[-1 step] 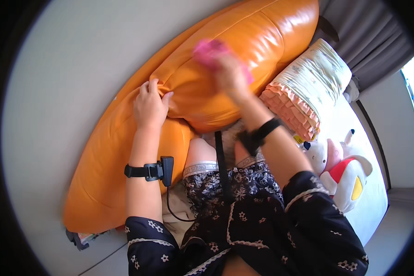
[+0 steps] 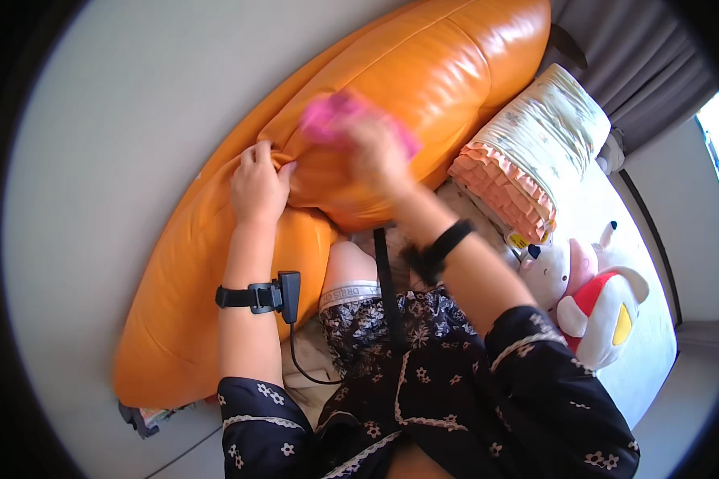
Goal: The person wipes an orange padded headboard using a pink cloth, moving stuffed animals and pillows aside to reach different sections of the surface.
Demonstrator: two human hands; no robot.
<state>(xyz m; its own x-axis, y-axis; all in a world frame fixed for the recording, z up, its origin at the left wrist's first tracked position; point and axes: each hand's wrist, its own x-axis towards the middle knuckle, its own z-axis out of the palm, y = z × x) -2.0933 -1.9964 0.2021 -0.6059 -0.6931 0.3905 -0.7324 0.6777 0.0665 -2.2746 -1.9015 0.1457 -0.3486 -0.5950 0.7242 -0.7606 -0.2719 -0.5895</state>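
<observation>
- My right hand [image 2: 375,156] has its fingers closed over a pink cloth [image 2: 323,120]; blur hides how tightly they hold it.
- My left hand [image 2: 260,188] lies farther left and a little nearer, its fingers curled and its thumb apart, with a bunched fold [image 2: 279,158] of orange cover caught between them.
- The cloth is over the far upper face of the orange cushion [image 2: 439,80]; I judge it to be against the cover, though the blur leaves the contact unsure.
- I take this for rubbing with the cloth. It should go best with the cloth spread flat under my fingers and the pressure light and even, so the soft cover doesn't ruck up.
- My left grip should steady the cover; drawing the fold leftward would probably flatten the creases where the cloth could snag.
- My right forearm [image 2: 407,203] slants from near right to far left, the wrist just above the cushion.
- My left forearm [image 2: 246,255] runs almost straight away from me, leaving the cloth room on its right.
- Farther right, a ruffled bedding bundle [image 2: 535,120] sits beside the cushion, and a plush toy [image 2: 599,307] lies nearer, both away from the cloth.
</observation>
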